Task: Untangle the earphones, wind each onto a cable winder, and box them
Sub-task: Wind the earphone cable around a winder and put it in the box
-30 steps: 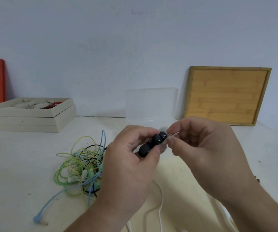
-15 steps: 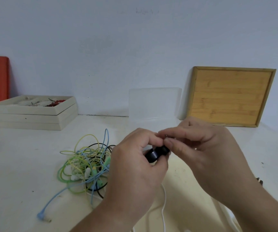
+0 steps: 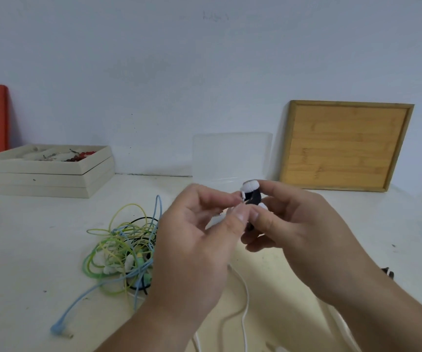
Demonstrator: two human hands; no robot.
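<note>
Fingers of our right hand (image 3: 299, 237) curl round the black cable winder (image 3: 253, 195) and hold it raised above the table (image 3: 27, 250), while our left hand (image 3: 199, 240) pinches the white cable (image 3: 245, 301) right at the winder, thumb against forefinger. White turns bunch over the winder's top, and a long slack run drops beneath our hands and loops across the tabletop toward us, so we judge we are partway through winding this one earphone. As we read it, the next move calls for feeding that slack round the winder turn by turn, with tension held at the pinch so the laid turns do not spring off. To the left, apart from our hands, the tangle (image 3: 126, 247) of green, yellow, blue and black cords lies unsorted, its blue plug (image 3: 57, 329) nearest us. The trailing white cable passes near it and could snag there. Behind our hands the clear box (image 3: 231, 156) stands by the wall, with open tabletop in front of it. A wooden tray (image 3: 344, 146) leans on the wall to the right, and stacked cream trays (image 3: 47, 176) sit far left.
</note>
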